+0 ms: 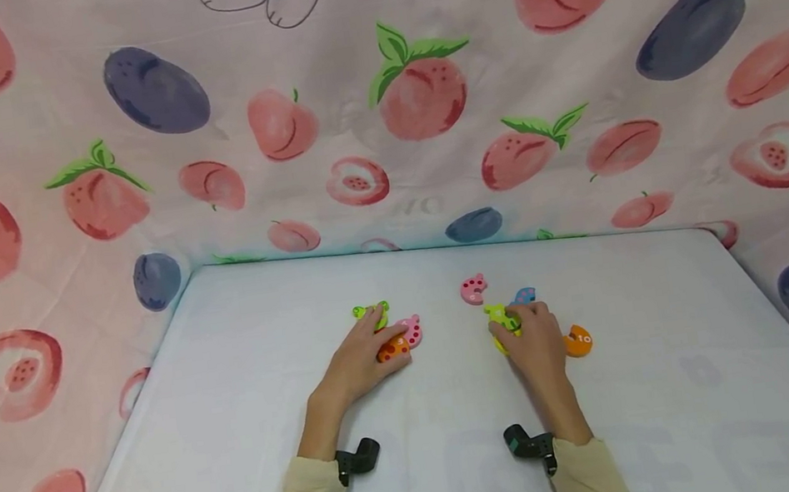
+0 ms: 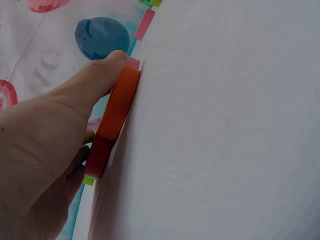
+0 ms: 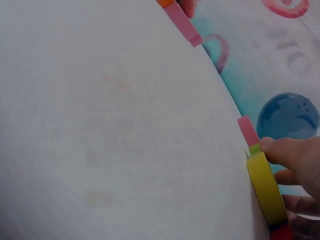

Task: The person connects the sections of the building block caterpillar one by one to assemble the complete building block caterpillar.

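In the head view my left hand [image 1: 361, 360] curls over a cluster of small flat toy pieces on the white table. Its thumb and fingers hold an orange piece with red dots [image 1: 393, 349], beside a spotted pink piece [image 1: 412, 330] and a bright green piece [image 1: 372, 313]. My right hand [image 1: 538, 339] pinches a green spotted piece [image 1: 501, 316] between thumb and fingers. A yellow piece [image 3: 267, 187] lies against it, partly under the hand. A blue piece [image 1: 525, 295] shows behind the right fingers, and an orange piece with white marks [image 1: 578, 340] sits right of that hand.
A spotted pink piece [image 1: 474, 289] lies between the hands, farther back. The white table [image 1: 422, 444] ends at a fruit-print cloth [image 1: 346, 118] hanging behind it. Each wrist carries a black camera.
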The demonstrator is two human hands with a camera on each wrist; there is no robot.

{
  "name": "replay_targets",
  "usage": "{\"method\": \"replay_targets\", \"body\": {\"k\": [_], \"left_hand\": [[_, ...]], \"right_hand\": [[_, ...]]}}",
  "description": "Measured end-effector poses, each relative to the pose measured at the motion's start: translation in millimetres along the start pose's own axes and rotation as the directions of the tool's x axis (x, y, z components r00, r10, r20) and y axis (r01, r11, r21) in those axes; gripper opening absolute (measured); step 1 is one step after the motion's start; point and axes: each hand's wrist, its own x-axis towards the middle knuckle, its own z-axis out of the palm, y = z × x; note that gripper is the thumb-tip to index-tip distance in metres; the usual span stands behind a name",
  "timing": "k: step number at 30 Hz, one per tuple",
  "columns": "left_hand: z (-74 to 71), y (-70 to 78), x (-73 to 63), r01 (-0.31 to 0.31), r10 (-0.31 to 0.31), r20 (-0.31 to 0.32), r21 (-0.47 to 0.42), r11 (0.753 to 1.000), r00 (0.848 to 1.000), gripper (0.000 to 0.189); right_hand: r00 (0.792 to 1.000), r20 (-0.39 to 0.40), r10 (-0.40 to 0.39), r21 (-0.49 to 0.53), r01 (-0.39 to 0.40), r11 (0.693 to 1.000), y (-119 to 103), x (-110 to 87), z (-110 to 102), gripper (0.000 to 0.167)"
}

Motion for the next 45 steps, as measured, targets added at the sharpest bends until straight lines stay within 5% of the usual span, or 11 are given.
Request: {"method": "replay_targets", "body": {"k": [18,45], "left_hand": [[1.2,-0.9,-0.8,-0.018,0.018,-0.02,-0.016,1.0,1.0,0.056],[-0.9,0.1,-0.4,-0.026,0.026,-0.005,0.002,1.0,1.0,0.054]], "right_hand": [[0.999,-0.039,0.013,0.003,-0.013,1.0,-6.1,-3.7,3.0,0.04],[0.995,0.092,-0.037,0.159,0.022,0.987,-9.6,-1.7,3.0,0.032]]}}
